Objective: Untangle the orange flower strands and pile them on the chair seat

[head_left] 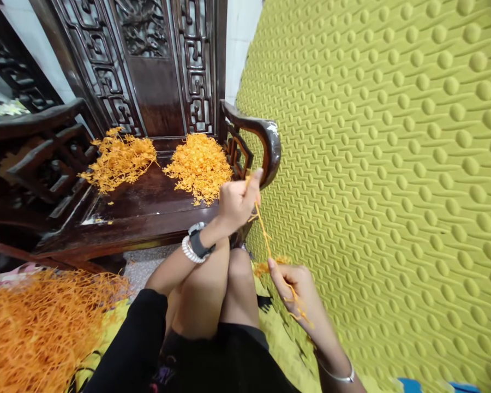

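A thin orange plastic-looking strand with small side branches runs between my two hands, above my knees. My left hand is closed on its upper end, thumb pointing up. Lower and to the right, my right hand pinches the strand, and a loose branched end trails over the back of the hand toward the wrist. Just beyond my left hand, an orange pile of small flower-like pieces lies on the seat of a dark wooden chair. Another pile of orange branched pieces sits left of it.
A large heap of tangled orange strands spreads at the lower left. The chair's curved armrest stands close behind my left hand. A yellow-green bumpy sheet fills the right side. More orange pieces show behind my right hand.
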`<action>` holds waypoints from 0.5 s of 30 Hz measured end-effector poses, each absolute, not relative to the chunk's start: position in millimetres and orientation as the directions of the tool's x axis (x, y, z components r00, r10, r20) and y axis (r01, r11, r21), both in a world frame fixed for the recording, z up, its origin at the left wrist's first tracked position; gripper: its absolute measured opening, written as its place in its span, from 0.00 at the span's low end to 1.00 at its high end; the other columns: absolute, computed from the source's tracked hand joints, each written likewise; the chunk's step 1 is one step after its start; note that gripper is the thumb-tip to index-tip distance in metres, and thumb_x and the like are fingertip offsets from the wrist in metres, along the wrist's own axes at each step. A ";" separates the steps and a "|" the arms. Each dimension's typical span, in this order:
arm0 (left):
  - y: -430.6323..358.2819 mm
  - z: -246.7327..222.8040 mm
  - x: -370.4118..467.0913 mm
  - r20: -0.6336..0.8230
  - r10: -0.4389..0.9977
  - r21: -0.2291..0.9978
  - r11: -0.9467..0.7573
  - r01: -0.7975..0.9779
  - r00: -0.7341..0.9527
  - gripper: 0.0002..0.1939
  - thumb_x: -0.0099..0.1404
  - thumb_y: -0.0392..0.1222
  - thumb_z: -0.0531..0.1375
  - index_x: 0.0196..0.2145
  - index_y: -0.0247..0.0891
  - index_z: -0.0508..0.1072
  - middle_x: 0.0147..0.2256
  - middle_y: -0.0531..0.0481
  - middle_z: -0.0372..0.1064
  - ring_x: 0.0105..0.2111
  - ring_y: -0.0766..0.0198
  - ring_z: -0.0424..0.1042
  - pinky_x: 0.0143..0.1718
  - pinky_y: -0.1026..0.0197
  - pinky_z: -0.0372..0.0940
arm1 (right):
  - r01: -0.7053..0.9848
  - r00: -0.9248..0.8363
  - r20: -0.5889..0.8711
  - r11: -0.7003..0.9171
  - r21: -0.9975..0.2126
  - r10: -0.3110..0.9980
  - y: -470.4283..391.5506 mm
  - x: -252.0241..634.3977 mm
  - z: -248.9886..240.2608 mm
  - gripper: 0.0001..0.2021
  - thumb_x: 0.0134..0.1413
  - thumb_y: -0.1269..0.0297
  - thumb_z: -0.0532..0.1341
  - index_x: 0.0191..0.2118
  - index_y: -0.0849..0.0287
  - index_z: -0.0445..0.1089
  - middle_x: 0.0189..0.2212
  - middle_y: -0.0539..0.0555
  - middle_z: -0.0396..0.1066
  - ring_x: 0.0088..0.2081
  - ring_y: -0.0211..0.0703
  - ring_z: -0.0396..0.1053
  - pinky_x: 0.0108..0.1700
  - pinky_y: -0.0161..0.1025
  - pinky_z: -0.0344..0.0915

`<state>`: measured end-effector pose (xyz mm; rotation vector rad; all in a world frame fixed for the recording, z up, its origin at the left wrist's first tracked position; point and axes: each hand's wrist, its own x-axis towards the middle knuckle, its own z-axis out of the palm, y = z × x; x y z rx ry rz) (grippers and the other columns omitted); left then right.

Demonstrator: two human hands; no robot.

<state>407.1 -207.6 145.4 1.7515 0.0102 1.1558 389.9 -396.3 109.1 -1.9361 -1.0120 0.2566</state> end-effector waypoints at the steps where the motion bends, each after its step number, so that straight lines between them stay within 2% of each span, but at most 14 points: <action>1: -200.9 143.0 414.5 0.736 0.489 0.674 -0.593 -0.441 0.468 0.34 0.70 0.58 0.46 0.10 0.37 0.59 0.11 0.54 0.53 0.13 0.73 0.55 0.19 0.64 0.49 | 0.561 0.655 0.260 -0.227 -0.796 0.709 -394.1 385.9 111.1 0.25 0.65 0.56 0.49 0.19 0.59 0.41 0.17 0.46 0.39 0.20 0.30 0.39 0.21 0.34 0.40; 4: -166.9 146.2 439.1 0.771 0.512 0.631 -0.697 -0.340 0.379 0.34 0.70 0.58 0.45 0.10 0.39 0.51 0.11 0.57 0.44 0.12 0.73 0.46 0.19 0.60 0.41 | 0.543 0.697 0.334 -0.164 -0.824 0.634 -389.5 366.8 117.6 0.23 0.66 0.59 0.49 0.20 0.59 0.43 0.17 0.46 0.41 0.19 0.30 0.40 0.22 0.35 0.42; 6: -133.1 154.2 451.3 0.712 0.611 0.700 -0.661 -0.270 0.346 0.33 0.70 0.59 0.45 0.11 0.40 0.49 0.11 0.58 0.40 0.13 0.72 0.44 0.19 0.60 0.41 | 0.493 0.687 0.314 -0.102 -0.864 0.655 -392.9 352.1 118.4 0.23 0.67 0.60 0.47 0.20 0.59 0.43 0.17 0.46 0.41 0.19 0.30 0.40 0.21 0.35 0.42; 8: -96.5 160.6 456.4 0.634 0.726 0.771 -0.623 -0.135 0.267 0.33 0.69 0.61 0.43 0.12 0.41 0.51 0.12 0.57 0.41 0.15 0.70 0.49 0.20 0.61 0.45 | 0.433 0.670 0.301 -0.027 -0.901 0.679 -400.7 343.2 114.6 0.24 0.68 0.61 0.46 0.19 0.60 0.44 0.16 0.46 0.41 0.18 0.30 0.40 0.21 0.36 0.42; 10: -66.9 159.7 455.1 0.588 0.759 0.767 -0.633 0.107 0.279 0.31 0.69 0.61 0.44 0.14 0.40 0.57 0.13 0.53 0.49 0.19 0.65 0.59 0.25 0.61 0.53 | 0.348 0.705 0.278 0.023 -0.937 0.652 -407.2 345.3 108.5 0.25 0.68 0.60 0.46 0.18 0.60 0.45 0.15 0.46 0.43 0.18 0.30 0.43 0.21 0.36 0.43; 12: -51.5 149.5 450.6 0.508 0.744 0.671 -0.657 0.344 0.434 0.28 0.67 0.60 0.48 0.19 0.38 0.66 0.19 0.47 0.62 0.27 0.58 0.67 0.32 0.58 0.60 | 0.234 0.777 0.251 0.105 -0.966 0.577 -407.5 358.0 104.2 0.26 0.67 0.57 0.48 0.16 0.60 0.48 0.15 0.47 0.46 0.18 0.31 0.47 0.22 0.35 0.46; 14: -50.4 133.5 446.0 0.363 0.720 0.541 -0.680 0.495 0.592 0.23 0.65 0.58 0.53 0.29 0.35 0.72 0.30 0.38 0.71 0.38 0.50 0.70 0.40 0.52 0.63 | 0.132 0.819 0.249 0.253 -0.958 0.517 -402.1 375.3 103.7 0.27 0.66 0.55 0.49 0.15 0.59 0.51 0.14 0.47 0.47 0.18 0.32 0.49 0.23 0.35 0.49; 15: -53.5 125.4 444.2 0.298 0.712 0.490 -0.686 0.538 0.636 0.23 0.63 0.58 0.56 0.36 0.32 0.73 0.37 0.33 0.71 0.44 0.45 0.69 0.44 0.49 0.63 | 0.099 0.827 0.264 0.333 -0.938 0.497 -398.6 383.4 104.7 0.27 0.65 0.54 0.49 0.15 0.59 0.52 0.13 0.47 0.47 0.18 0.33 0.49 0.23 0.35 0.50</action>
